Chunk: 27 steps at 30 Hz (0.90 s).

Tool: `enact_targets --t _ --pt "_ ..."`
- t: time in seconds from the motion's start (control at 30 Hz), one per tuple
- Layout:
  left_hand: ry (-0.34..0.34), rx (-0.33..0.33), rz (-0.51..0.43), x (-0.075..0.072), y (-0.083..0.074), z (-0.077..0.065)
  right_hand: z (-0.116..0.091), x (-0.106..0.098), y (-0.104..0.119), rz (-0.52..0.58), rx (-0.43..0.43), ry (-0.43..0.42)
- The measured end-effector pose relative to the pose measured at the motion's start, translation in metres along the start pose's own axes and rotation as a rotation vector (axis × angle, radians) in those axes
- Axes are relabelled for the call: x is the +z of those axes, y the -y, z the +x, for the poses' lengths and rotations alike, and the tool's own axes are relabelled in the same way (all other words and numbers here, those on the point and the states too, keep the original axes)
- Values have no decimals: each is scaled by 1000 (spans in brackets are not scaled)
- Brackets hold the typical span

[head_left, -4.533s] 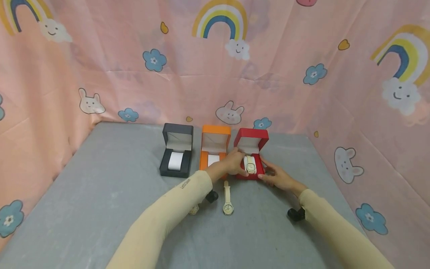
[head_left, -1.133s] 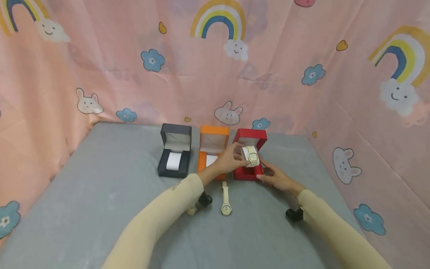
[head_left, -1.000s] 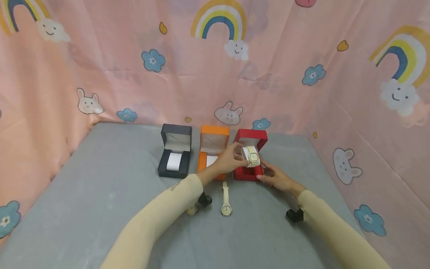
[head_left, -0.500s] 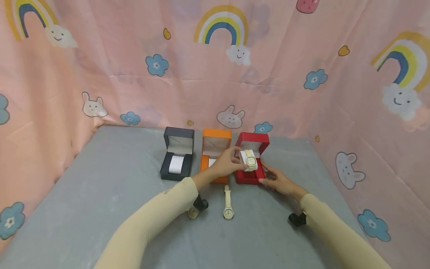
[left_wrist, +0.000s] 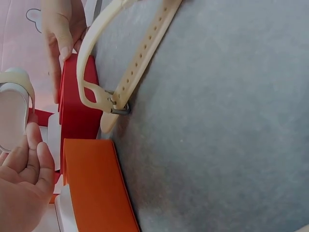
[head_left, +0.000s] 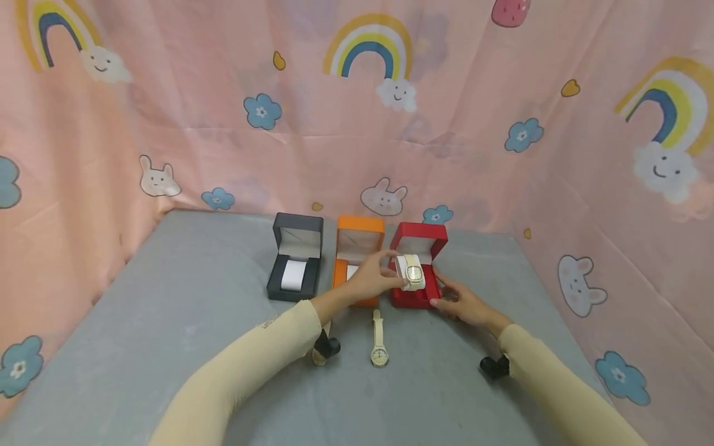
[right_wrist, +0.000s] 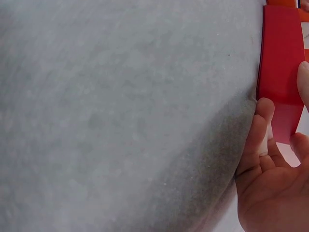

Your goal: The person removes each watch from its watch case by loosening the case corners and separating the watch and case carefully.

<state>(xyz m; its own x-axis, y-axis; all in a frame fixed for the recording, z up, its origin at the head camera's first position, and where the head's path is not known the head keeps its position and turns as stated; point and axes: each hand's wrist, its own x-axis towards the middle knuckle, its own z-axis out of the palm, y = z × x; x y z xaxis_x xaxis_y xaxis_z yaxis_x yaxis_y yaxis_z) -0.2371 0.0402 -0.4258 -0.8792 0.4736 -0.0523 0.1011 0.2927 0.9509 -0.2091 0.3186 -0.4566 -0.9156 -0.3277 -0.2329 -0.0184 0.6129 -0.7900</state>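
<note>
In the head view, my left hand (head_left: 369, 277) pinches a white watch cushion (head_left: 401, 266) from its left side. A cream watch (head_left: 414, 273) with a rounded square dial is wrapped round that cushion. The cushion is raised and tilted over the open red watch box (head_left: 411, 301). At the box's right side, my right hand (head_left: 467, 305) grips the base, thumb at the front corner. The right wrist view shows fingers (right_wrist: 258, 130) against the red wall. In the left wrist view the cushion's flat end (left_wrist: 12, 118) faces the camera, above the fingertips.
An orange watch box (head_left: 361, 223) and a dark grey watch box (head_left: 299, 223) stand open to the left, each with a white cushion. A cream round-dial watch (head_left: 379, 355) lies in front. Another watch (head_left: 318, 358) is partly hidden by the left wrist's black camera (head_left: 328, 344).
The cushion with its watch was seated in the red box; my left hand has lifted it out, then shifted it slightly left and down. My right hand has stayed at the box.
</note>
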Motion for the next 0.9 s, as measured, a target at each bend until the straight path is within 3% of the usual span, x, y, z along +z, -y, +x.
enact_targets --t 0.43,0.67,0.9 --pt "19 4 -20 -5 -2 -14 -1 -1 1 22 8 8" --pt "26 -2 -49 -5 0 -16 -3 -4 1 30 96 7" --pt "32 1 -41 -9 -3 -22 -4 -5 4 31 90 7"
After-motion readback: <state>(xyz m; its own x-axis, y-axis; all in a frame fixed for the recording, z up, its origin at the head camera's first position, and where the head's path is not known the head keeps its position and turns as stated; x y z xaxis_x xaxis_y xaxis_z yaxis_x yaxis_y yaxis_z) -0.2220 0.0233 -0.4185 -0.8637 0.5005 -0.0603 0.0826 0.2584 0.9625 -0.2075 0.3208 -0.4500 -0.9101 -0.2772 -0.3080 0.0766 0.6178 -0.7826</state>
